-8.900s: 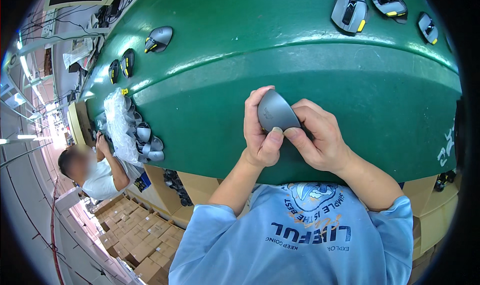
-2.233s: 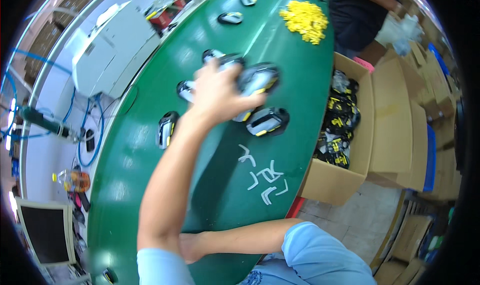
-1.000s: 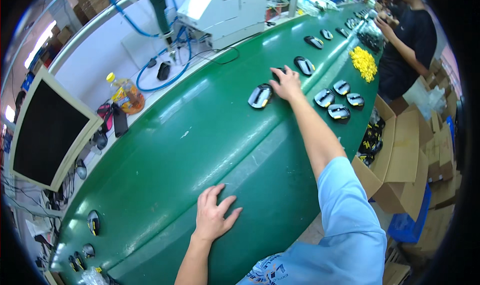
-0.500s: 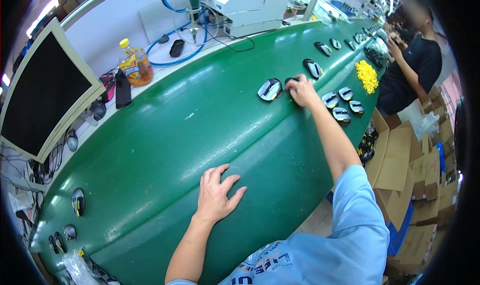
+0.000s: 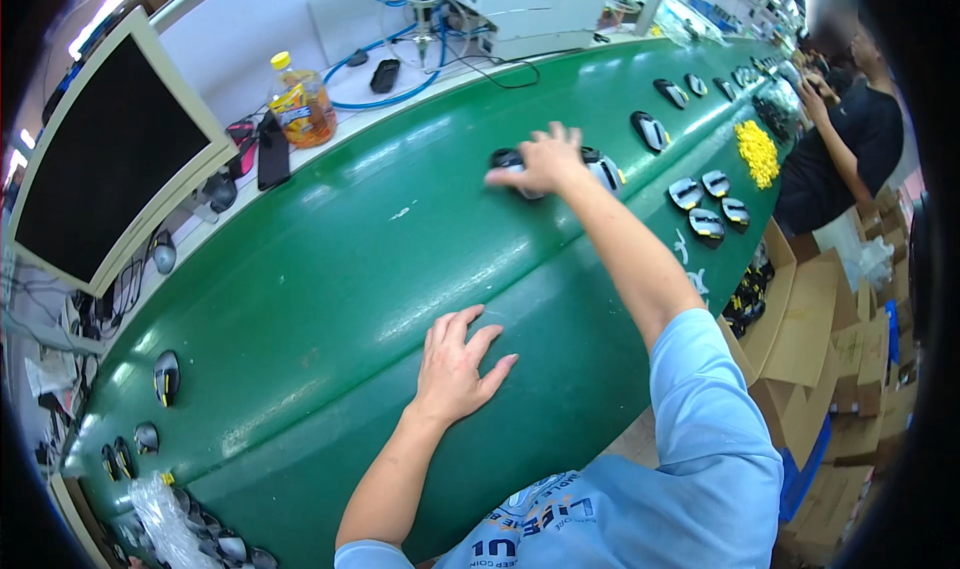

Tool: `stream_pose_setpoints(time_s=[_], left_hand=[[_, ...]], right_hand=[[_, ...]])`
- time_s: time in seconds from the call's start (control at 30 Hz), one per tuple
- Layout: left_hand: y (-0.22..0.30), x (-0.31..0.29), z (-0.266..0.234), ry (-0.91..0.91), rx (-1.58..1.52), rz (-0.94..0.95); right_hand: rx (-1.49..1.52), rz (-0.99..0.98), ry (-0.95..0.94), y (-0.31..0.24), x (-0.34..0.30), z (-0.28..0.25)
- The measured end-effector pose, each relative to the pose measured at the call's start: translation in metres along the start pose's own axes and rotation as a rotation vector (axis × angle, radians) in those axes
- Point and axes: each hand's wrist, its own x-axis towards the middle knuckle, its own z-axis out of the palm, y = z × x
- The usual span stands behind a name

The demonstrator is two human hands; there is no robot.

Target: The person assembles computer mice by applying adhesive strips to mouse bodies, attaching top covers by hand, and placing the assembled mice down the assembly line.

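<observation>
My right hand [image 5: 545, 161] reaches out over a black and silver computer mouse [image 5: 506, 157], its thumb and fingers spread apart; the hand covers much of the mouse, so any contact underneath is hidden. Just right of that wrist sits another silver-and-black mouse [image 5: 604, 172] with a yellow bit at its edge. Nearer to me, my left hand [image 5: 458, 361] lies on the green belt [image 5: 330, 299], fingers apart and nothing in them. A further mouse [image 5: 650, 131] rests beyond my right hand.
Several mice [image 5: 706, 226] stand grouped at the right, near a yellow pile of small parts [image 5: 757, 154]. An open carton [image 5: 795, 309] is beside the belt. A co-worker [image 5: 850, 139] stands far right. A monitor [image 5: 110, 159] and a drink bottle [image 5: 302, 104] line the left side.
My right hand has moved left from a small dark mouse to the silver one, its fingers now spread. My left hand stays on the belt. The view has shifted slightly.
</observation>
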Motion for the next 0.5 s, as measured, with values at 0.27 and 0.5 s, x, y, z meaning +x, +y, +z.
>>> stream_pose_setpoints(time_s=[0.27, 0.5], left_hand=[[-0.007, -0.003, -0.006, 0.012, 0.014, -0.013], [-0.002, 0.004, -0.008, -0.013, 0.046, -0.009]], right_hand=[[0.469, -0.143, 0.250, 0.004, -0.049, -0.006], [0.293, 0.198, 0.354, 0.139, -0.141, 0.047]])
